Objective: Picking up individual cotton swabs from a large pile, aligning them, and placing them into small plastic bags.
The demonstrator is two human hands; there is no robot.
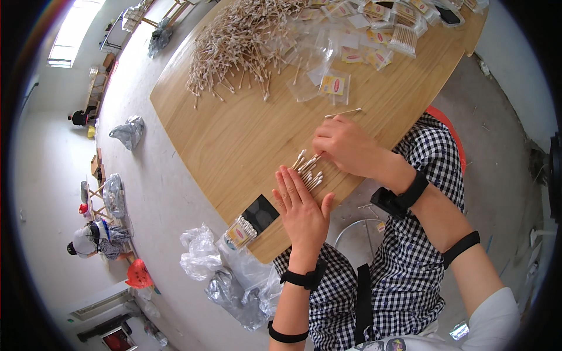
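Cotton swabs [310, 171]: a small loose bundle on the wooden table [193, 143], between the hands.
Left hand [302, 213]: flattened, fingers straight, thumb spread away, laid beside the bundle.
Right hand [342, 143]: fingers bent together at the bundle's edge; cannot tell whether they grip a swab.
Swab heap [243, 50]: across the table's far side.
Filled packet [239, 233]: beside a black flat piece [260, 213].

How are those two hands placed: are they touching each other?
Apart: the head view shows cotton swabs and bare wooden tabletop between the left hand and right hand.
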